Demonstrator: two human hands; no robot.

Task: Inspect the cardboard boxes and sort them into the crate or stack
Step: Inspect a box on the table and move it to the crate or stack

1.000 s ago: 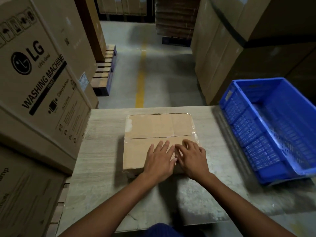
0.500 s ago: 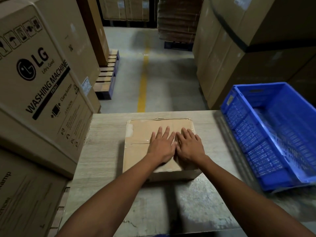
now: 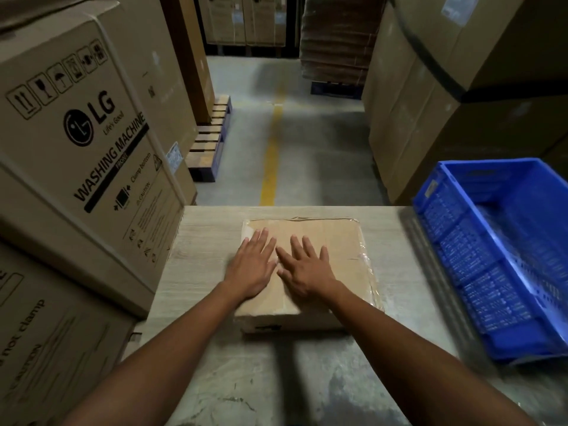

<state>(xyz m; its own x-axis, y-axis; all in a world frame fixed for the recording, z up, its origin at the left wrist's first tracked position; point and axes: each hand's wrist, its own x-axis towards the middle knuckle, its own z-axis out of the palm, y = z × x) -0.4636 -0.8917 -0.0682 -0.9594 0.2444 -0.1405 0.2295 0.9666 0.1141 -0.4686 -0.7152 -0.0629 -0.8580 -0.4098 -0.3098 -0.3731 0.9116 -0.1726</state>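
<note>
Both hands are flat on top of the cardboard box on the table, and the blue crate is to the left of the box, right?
One slip: the blue crate sits to the right of the cardboard box, not the left, as the head view shows. The left hand and right hand do lie flat on top of it, on the table.

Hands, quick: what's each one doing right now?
Left hand: open, fingers straight, flat on the cardboard box.
Right hand: open, fingers spread, flat on the same box.
</note>
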